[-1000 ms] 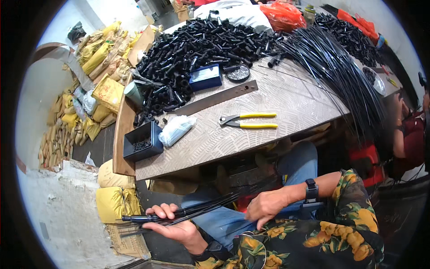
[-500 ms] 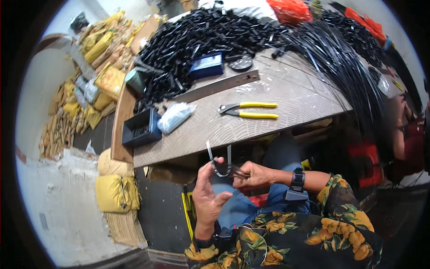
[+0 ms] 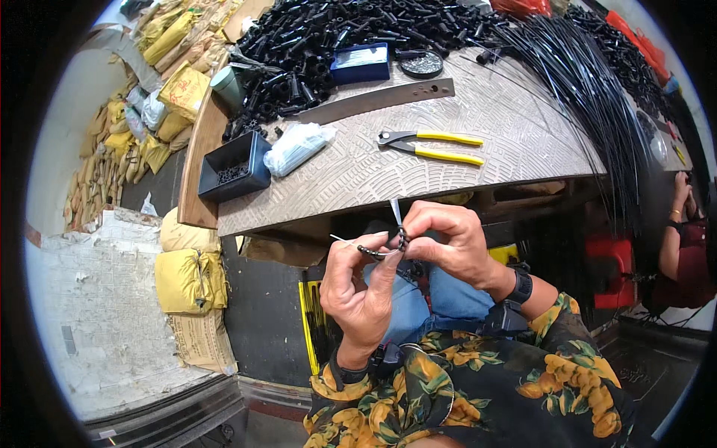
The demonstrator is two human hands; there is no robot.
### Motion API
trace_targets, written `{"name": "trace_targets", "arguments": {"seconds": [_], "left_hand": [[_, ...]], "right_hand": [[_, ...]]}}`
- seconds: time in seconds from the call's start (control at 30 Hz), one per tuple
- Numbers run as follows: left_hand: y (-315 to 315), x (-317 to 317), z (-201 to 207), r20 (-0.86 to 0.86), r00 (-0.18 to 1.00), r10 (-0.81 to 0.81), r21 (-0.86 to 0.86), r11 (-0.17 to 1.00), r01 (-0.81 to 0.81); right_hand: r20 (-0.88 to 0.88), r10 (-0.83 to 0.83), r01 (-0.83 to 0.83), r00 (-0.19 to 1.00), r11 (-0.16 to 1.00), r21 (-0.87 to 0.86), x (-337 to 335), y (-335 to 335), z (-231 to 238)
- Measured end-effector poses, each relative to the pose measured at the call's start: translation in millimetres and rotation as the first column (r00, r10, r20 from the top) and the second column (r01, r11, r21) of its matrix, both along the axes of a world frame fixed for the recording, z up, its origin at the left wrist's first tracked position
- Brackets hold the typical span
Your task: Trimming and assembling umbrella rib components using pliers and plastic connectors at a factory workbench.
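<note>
A thin white strip (image 3: 396,212), bent with both ends sticking up, is held between my hands just off the table's front edge. Small black pieces (image 3: 371,252) sit along its bend; their exact kind is too small to tell. My left hand (image 3: 357,295) pinches the strip's left part between thumb and fingers. From the other side, the closed thumb and index finger of my right hand (image 3: 452,243) grip the strip by the black pieces. Beyond them, end-cutting pliers (image 3: 448,139) with yellow handles lie on the table.
On the table (image 3: 328,188) stand a dark box (image 3: 208,179) of small black parts, a clear plastic bag (image 3: 299,148) and a blue box (image 3: 361,76). A flat metal bar (image 3: 381,101) lies before heaped black parts (image 3: 299,37). Long black strips (image 3: 575,89) overhang the right side; another person's arm (image 3: 672,235) is beyond.
My right hand has risen and come over to the bend of the strip, its fingers now at the black pieces. My left thumb has closed onto the strip. The view has shifted slightly.
</note>
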State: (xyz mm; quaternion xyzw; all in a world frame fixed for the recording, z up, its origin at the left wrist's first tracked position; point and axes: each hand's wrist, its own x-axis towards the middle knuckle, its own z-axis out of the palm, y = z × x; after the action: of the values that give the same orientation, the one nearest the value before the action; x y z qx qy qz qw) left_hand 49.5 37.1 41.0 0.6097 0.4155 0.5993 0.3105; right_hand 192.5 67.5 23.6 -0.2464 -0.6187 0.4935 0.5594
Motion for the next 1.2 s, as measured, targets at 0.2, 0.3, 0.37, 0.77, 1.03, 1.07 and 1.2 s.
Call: {"name": "trace_targets", "arguments": {"seconds": [0.2, 0.3, 0.37, 0.77, 1.03, 1.07, 1.2], "left_hand": [[12.5, -18.8, 3.6, 0.504, 0.795, -0.337, -0.088, 0.896, 0.435], [12.8, -38.9, -0.1, 0.553, 0.685, -0.474, -0.117, 0.770, 0.627], [13.4, -49.9, -1.2, 0.563, 0.652, -0.508, -0.130, 0.725, 0.676], [20.9, -51.4, -8.6, 0.567, 0.654, -0.501, -0.094, 0.749, 0.656], [29.2, -43.2, -16.0, 0.728, 0.570, -0.382, 0.022, 0.843, 0.538], [32.2, -46.7, -19.4, 0.720, 0.613, -0.326, 0.005, 0.885, 0.465], [38.8, -20.4, 1.7, 0.792, 0.587, -0.165, -0.174, 0.861, 0.478]], "right_hand": [[0.112, 0.170, -0.167, 0.979, 0.985, -0.042, -6.7, 5.4, 18.3], [0.206, 0.640, -0.618, 0.741, 0.769, -0.165, 1.5, 34.2, 29.9], [0.147, 0.864, -0.766, 0.481, 0.496, -0.408, 1.8, 61.3, 43.5], [0.866, -0.444, -0.126, 0.231, 0.869, 0.479, -143.2, 262.8, 1.3], [0.236, 0.308, -0.275, 0.921, 0.947, -0.165, -69.5, 179.2, 72.7], [0.117, 0.429, -0.396, 0.896, 0.890, -0.226, -63.1, 158.1, 72.7], [0.304, 0.419, -0.364, 0.856, 0.904, -0.223, -16.3, 88.4, 89.1]]}}
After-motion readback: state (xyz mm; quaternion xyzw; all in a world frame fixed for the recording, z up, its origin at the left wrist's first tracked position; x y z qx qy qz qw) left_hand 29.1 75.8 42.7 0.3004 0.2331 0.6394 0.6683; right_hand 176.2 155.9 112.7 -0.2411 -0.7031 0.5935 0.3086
